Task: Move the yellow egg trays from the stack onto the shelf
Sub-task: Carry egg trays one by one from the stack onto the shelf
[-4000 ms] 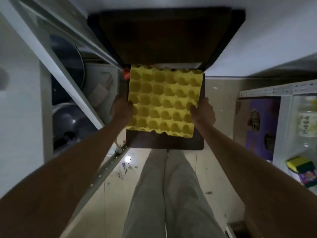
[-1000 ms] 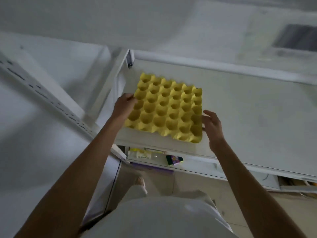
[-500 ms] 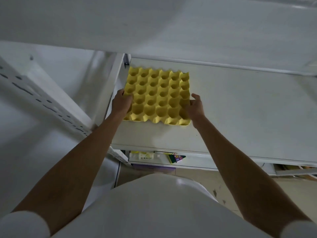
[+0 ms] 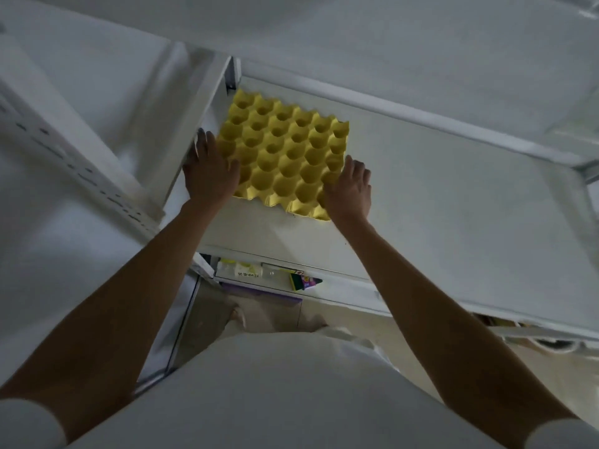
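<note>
White metal shelving is filling the view. Nearest, the left hand (image 4: 210,176) and right hand (image 4: 348,186) are pressing flat, each grip wide and fingers straight, against the yellow egg tray (image 4: 285,153), likely squaring it into the shelf (image 4: 437,196) corner.

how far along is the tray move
Done: one yellow tray lies flat on the white shelf, near its left post. In hand: left hand and right hand press flat against its near corners. Left: the stack is out of view, so remaining trays can't be counted.
</note>
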A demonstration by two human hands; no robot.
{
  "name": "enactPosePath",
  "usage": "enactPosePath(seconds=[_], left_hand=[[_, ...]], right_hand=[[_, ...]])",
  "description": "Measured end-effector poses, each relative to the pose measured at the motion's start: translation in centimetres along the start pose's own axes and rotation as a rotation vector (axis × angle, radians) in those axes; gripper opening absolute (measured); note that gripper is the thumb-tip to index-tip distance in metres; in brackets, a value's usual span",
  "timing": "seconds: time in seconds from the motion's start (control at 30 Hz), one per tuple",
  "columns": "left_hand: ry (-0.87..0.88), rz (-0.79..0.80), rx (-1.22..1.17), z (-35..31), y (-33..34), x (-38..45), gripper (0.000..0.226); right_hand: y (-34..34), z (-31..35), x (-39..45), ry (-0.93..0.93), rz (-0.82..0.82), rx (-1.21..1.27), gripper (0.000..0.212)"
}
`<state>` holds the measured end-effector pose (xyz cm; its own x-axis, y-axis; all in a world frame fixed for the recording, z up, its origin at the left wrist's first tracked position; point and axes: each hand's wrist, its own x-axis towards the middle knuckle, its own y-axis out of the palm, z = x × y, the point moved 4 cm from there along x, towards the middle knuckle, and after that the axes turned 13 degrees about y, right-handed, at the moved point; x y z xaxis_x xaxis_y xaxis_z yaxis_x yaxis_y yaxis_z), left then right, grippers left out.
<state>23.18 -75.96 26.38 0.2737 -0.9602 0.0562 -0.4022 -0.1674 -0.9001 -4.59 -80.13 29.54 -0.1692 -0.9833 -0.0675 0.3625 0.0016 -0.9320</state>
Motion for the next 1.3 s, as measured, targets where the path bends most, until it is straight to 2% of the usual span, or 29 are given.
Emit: enactPosePath(seconds=[0.1,0.2,0.37,0.47,0.53,0.67,0.77,0.87,0.97,1.1,1.3], left_hand=[[0.03,-0.019,0.144,-1.3,-0.2,-3.7,0.077],[-0.036,-0.057,0.182,-3.8,-0.1,-8.9,0.076],[-0.272,-0.269,0.094,-7.9,1.5,-23.7,0.067],[-0.479,-0.352,-0.001,-11.3,4.1,-36.4,0.059],[-0.623,-0.298,0.01,-12.4,6.2,-44.4,0.056],[-0.998,0.028,-0.033,-13.5,10.2,-60.1,0.06],[-1.194,0.042,-0.089,-14.3,11.4,-69.5,0.061],[-1.213,0.032,-0.137,-15.4,12.0,-75.5,0.061],[-1.22,-0.001,-0.178,-16.4,11.9,-79.9,0.061],[-1.197,0.049,-0.198,-15.3,13.0,-83.8,0.061],[-1.253,0.084,-0.345,-10.9,15.0,-84.4,0.054]], right_hand=[[0.0,2.5,-2.9,-0.394,-0.036,-0.096,0.074],[0.0,3.4,-5.8,-0.65,0.036,-0.116,0.071],[0.4,-0.4,-13.6,-1.097,0.154,-0.091,0.064],[0.8,-5.3,-20.8,-1.254,0.255,-0.016,0.06],[1.8,-8.0,-25.7,-1.359,0.357,-0.013,0.057],[5.2,-13.0,-34.9,-1.539,0.592,-0.38,0.059],[6.8,-15.3,-39.8,-1.569,0.648,-0.493,0.051],[8.2,-18.3,-43.3,-1.514,0.775,-0.604,0.051],[8.9,-20.0,-45.6,-1.367,0.792,-0.75,0.05],[10.7,-20.6,-48.0,-1.14,0.866,-0.747,0.047],[13.4,-20.2,-49.4,-0.997,0.953,-0.76,0.043]])
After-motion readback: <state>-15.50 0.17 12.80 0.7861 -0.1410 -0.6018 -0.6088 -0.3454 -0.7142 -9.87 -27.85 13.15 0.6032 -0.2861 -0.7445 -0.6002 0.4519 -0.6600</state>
